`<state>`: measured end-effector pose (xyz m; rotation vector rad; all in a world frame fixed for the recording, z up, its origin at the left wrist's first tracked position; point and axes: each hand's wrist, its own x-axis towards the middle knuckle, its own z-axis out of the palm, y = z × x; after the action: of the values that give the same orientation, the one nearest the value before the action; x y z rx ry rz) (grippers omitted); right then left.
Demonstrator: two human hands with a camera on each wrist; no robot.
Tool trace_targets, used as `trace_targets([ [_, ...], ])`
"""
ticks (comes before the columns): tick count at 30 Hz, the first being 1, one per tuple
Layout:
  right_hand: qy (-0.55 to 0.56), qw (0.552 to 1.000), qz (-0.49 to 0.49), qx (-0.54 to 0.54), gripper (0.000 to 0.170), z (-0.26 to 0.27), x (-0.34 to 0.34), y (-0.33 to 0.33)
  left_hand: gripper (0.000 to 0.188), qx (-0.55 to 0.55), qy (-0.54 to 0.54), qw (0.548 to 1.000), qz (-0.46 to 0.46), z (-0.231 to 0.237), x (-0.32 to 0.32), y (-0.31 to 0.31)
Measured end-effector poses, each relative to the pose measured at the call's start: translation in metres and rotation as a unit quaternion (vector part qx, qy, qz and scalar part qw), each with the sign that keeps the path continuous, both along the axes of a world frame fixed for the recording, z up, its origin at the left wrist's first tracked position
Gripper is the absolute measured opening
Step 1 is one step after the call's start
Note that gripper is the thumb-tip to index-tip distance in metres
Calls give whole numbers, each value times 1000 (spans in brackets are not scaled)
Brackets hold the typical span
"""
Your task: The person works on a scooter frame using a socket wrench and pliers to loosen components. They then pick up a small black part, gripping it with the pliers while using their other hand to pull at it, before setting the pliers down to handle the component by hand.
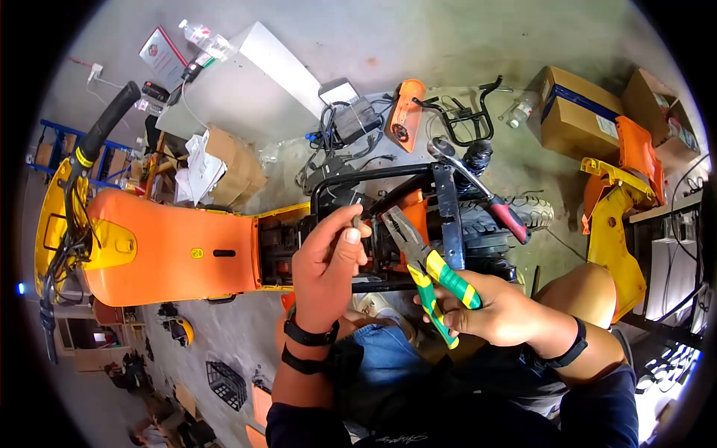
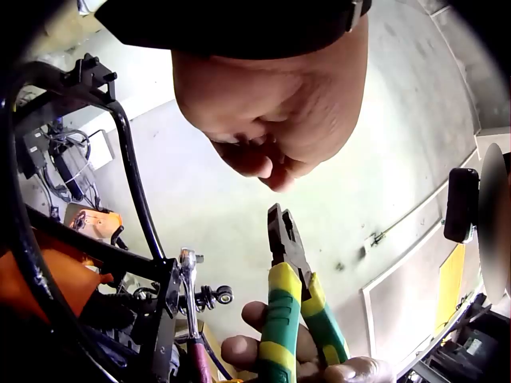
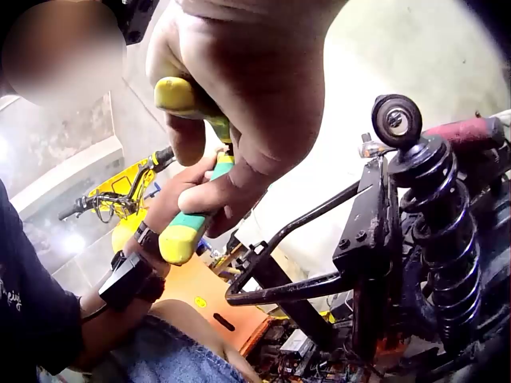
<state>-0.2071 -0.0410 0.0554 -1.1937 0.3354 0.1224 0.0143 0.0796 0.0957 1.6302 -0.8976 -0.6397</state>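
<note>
My left hand (image 1: 327,261) is raised over the frame of a small orange and yellow vehicle, thumb and forefinger pinching a small dark metal piece (image 1: 357,221) whose kind cannot be told. Just right of it, my right hand (image 1: 497,310) grips combination pliers (image 1: 441,280) by their green and yellow handles. The pliers' metal nose points up toward the left fingertips, its jaws slightly parted. In the left wrist view the nose of the pliers (image 2: 286,239) is just below the left hand's curled fingers (image 2: 275,177). The right fingers wrap both handles (image 3: 184,239) in the right wrist view.
A ratchet wrench (image 1: 485,193) with a red and black handle lies across the black bracket (image 1: 448,216). The orange body panel (image 1: 172,250) and handlebar (image 1: 108,123) extend left. A coil shock absorber (image 3: 439,231) stands by the frame. Cardboard boxes (image 1: 579,116) and yellow panels (image 1: 616,231) sit right.
</note>
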Motion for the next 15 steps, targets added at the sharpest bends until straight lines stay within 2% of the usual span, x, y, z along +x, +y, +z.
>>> trace_targets([
  [1, 2, 1000, 4, 0, 46, 0, 1, 0, 31, 0, 2, 1000, 4, -2, 5, 3],
  [3, -16, 1000, 23, -13, 49, -1, 3, 0, 28, -2, -99, 995, -1, -8, 14, 9],
  [5, -13, 999, 28, 5, 51, -1, 5, 0, 26, -7, -91, 996, -11, -7, 18, 10],
  [7, -11, 999, 32, 22, 53, -1, 7, 0, 24, -17, -108, 992, -62, -7, 23, 11],
  [11, -23, 999, 41, -6, 61, -11, 5, 1, 24, -10, -141, 982, -123, -4, 27, 13],
  [15, -11, 998, 50, -44, 72, -2, 5, -2, 24, 10, -169, 976, -135, 0, 29, 15],
])
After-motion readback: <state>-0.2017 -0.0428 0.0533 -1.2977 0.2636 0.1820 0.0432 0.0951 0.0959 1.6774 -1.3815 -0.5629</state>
